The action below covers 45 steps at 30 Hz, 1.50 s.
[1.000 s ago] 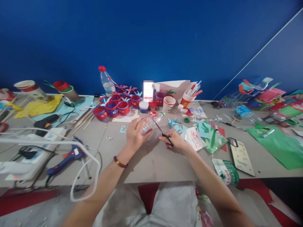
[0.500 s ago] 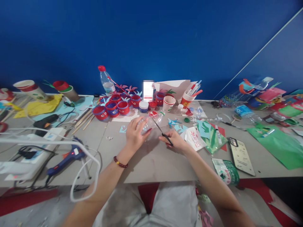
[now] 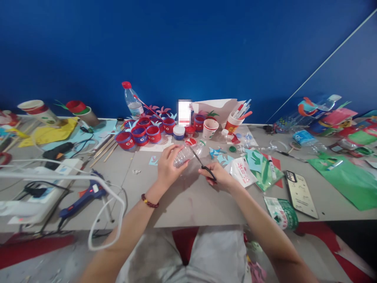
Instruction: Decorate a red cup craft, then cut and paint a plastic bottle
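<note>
My left hand [image 3: 170,165] is wrapped round a clear plastic bottle [image 3: 183,155] that lies on its side above the grey table, its neck pointing right. In my right hand [image 3: 215,175] is a pair of scissors [image 3: 208,171] with black handles. The blades reach up and left to the bottle, near its shoulder. Whether they have pierced the plastic cannot be made out. Behind the bottle lies a round red-and-white lid [image 3: 191,142]. Light blue paper cut-outs [image 3: 217,152] are just to the right of the bottle's neck.
Several red and purple painted cups [image 3: 140,135] stand behind the hands, beside a paper cup [image 3: 210,129] and a cup of pens [image 3: 232,122]. Leftward are a blue glue gun [image 3: 84,196], a power strip [image 3: 50,188] and loose cables. A phone [image 3: 300,193] and green sheets [image 3: 346,182] lie right.
The bottle and my left hand have shifted very slightly to the right. My right hand keeps the scissors at the bottle, almost in the same spot.
</note>
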### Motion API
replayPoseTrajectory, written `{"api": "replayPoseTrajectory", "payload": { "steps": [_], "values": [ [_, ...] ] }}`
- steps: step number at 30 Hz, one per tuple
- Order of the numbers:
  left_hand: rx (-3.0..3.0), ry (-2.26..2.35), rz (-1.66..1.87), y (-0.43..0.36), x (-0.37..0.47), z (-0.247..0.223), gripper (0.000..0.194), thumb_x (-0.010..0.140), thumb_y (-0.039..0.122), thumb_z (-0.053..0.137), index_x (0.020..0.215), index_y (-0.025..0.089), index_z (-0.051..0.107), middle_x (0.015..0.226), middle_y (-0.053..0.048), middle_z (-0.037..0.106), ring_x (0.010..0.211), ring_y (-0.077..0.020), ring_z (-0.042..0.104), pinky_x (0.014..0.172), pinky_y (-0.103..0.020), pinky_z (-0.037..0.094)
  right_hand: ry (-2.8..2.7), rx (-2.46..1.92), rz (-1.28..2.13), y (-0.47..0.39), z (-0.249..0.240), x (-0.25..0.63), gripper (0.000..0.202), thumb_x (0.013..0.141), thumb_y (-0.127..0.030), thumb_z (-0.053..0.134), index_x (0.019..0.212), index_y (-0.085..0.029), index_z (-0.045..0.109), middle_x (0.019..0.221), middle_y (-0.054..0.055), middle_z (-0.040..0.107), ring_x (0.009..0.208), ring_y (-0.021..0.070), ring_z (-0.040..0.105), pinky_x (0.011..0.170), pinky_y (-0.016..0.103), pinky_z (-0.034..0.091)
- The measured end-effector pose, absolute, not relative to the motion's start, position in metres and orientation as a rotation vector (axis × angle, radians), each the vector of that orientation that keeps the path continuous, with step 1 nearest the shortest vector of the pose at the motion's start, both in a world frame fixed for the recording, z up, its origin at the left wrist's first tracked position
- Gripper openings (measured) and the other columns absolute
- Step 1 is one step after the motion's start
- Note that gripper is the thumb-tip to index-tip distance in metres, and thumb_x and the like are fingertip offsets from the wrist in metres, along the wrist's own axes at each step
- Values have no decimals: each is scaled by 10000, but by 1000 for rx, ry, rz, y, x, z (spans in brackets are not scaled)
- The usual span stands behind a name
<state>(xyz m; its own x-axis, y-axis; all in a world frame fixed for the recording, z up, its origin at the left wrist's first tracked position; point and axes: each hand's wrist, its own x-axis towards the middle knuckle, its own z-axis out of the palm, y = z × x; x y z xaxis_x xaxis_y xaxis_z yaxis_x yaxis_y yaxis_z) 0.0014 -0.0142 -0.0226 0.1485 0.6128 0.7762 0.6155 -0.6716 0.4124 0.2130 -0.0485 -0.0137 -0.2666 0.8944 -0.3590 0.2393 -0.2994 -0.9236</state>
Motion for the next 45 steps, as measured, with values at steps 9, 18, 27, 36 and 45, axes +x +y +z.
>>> {"api": "replayPoseTrajectory", "payload": {
  "steps": [9,18,27,36,45],
  "values": [
    [-2450,-1408,-1688,-16,4,-21,427,796,342,686,1186,203,583,1164,-92,600,1120,-234,583,943,-395,521,-1386,-1343,1703,-49,-11,213,516,682,-598,705,525,-184,442,365,-59,442,323,36,319,345,175,214],
    [-2384,-1268,-1533,-15,4,-26,446,824,384,661,1227,218,565,1159,-105,598,1105,-250,587,971,-424,494,-1320,-1401,1693,-51,-17,211,483,684,-563,718,538,-198,438,357,-72,425,291,42,285,291,183,200],
    [-2339,-1179,-1503,-13,2,-27,446,820,346,678,1236,234,564,1183,-111,596,1091,-258,575,950,-430,492,-1372,-1443,1606,-50,-13,210,503,678,-540,737,502,-194,417,332,-75,380,310,37,296,317,178,199],
    [-2329,-1205,-1471,-13,1,-27,428,833,353,661,1233,238,563,1196,-115,595,1105,-260,576,950,-428,492,-1397,-1467,1583,-47,-17,211,510,667,-580,725,503,-188,442,341,-56,417,311,43,310,326,190,199],
    [-2327,-1147,-1497,-13,3,-26,401,835,355,662,1206,230,576,1179,-108,602,1098,-248,576,949,-418,500,-1381,-1320,1707,-48,-17,214,489,715,-581,688,561,-185,447,401,-58,451,346,40,335,353,174,210]
  ]
}}
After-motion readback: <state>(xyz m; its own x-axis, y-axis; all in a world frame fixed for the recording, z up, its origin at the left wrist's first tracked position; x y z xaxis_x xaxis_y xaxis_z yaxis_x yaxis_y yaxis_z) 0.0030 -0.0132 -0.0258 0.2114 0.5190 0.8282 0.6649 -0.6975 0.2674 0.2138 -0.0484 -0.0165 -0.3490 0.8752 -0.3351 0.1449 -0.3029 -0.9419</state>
